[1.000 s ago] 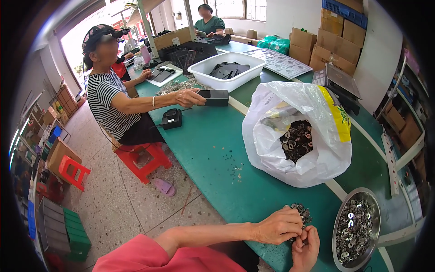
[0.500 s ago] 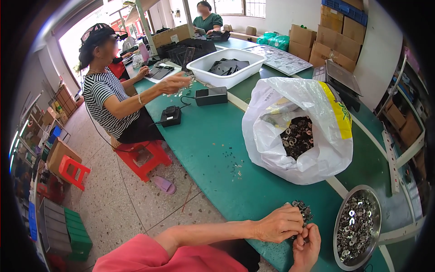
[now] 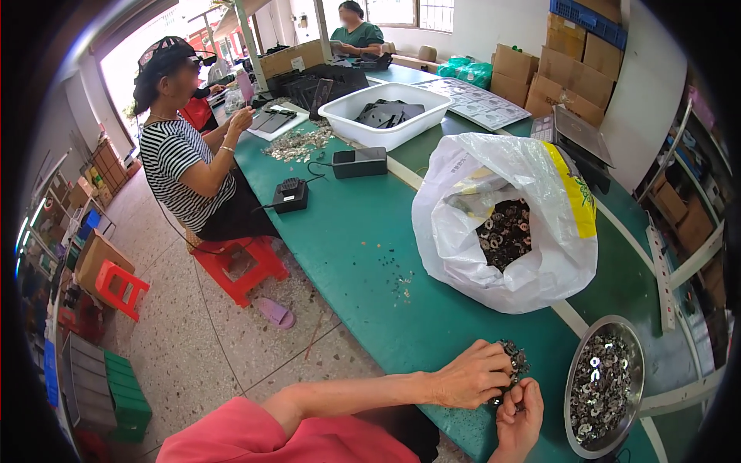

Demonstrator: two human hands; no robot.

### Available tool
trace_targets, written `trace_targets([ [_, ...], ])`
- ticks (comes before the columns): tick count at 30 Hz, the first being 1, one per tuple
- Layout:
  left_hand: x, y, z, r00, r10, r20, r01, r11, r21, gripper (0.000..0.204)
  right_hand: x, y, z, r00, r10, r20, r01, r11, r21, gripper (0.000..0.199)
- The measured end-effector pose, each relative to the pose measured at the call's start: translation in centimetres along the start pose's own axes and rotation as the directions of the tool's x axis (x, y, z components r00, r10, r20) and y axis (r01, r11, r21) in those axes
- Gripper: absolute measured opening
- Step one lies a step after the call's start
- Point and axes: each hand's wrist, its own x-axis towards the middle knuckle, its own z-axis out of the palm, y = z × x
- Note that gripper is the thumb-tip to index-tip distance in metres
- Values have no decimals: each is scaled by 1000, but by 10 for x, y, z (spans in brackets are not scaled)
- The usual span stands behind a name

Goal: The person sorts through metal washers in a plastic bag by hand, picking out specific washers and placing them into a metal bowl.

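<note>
At the table's near edge, a heap of small dark metal pieces (image 3: 515,356) lies against my hands. My left hand (image 3: 472,376) reaches across it from the left, fingers bent down at the heap's near side. Close by, my right hand (image 3: 522,413) has its fingers curled and thumb pressed in; whatever is between them is too small to name. To the right stands a round steel bowl (image 3: 572,401) full of small shiny ring-like metal pieces (image 3: 602,382). Beyond my hands, a white woven bag (image 3: 502,289) with a yellow stripe gapes over similar dark pieces (image 3: 505,231).
Tiny scraps (image 3: 397,282) dot the green table (image 3: 347,255). Farther off are a black box-shaped device (image 3: 359,163), a corded charger (image 3: 291,195) and a white tub (image 3: 386,137) of black plates. A co-worker (image 3: 181,147) sits at left on a red stool (image 3: 239,270).
The co-worker's outstretched arm has drawn back from over the table, both hands now together, uncovering a pile of flat pieces. My left hand's fingers have shifted slightly at the heap.
</note>
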Motion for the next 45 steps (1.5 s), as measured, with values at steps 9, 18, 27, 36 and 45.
trace_targets([
  [9,-3,-4,-2,991,58,123,-79,981,176,10,-1,-1,0,1000,15,24,-13,998,-66,16],
  [18,-7,1,-15,990,71,118,-99,961,259,13,-1,-1,3,1000,17,-27,-17,1000,-4,16],
  [27,-11,-1,-17,983,53,173,-109,935,336,9,0,-1,0,999,32,5,-31,998,-50,16],
  [36,-10,0,-18,994,79,76,-92,979,182,16,-3,1,0,999,31,9,-30,998,-56,16],
  [45,5,2,-20,988,-99,-117,93,994,-60,15,0,5,10,997,22,79,-8,985,-172,18],
])
